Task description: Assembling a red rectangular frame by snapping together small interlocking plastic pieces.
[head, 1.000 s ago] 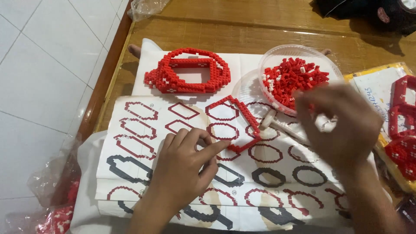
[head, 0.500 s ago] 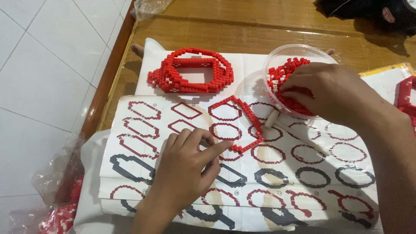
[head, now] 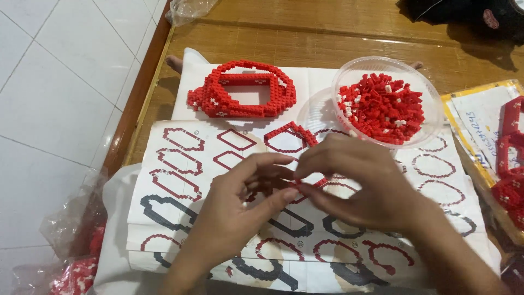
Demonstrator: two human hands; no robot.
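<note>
My left hand (head: 240, 210) and my right hand (head: 363, 183) meet over a printed instruction sheet (head: 180, 164) with red and black ring outlines. Their fingertips pinch the near side of a thin ring of small red bricks (head: 289, 134) that lies on the sheet. A tiny red piece shows between the fingertips of both hands. Behind the sheet sits a larger built red brick frame (head: 243, 90). A clear plastic bowl (head: 431, 90) full of several loose red and white bricks stands to the right of it.
The sheet lies on white cloth over a wooden table (head: 305, 38). More red brick parts (head: 510, 158) rest on yellow-edged paper at the right edge. A plastic bag with red bricks (head: 71, 270) lies on the white tiled floor at lower left. A dark object (head: 469, 13) sits top right.
My right hand has left the bowl and come back down to the sheet, meeting my left hand at the thin red ring. My left hand's fingers have lifted and turned towards it.
</note>
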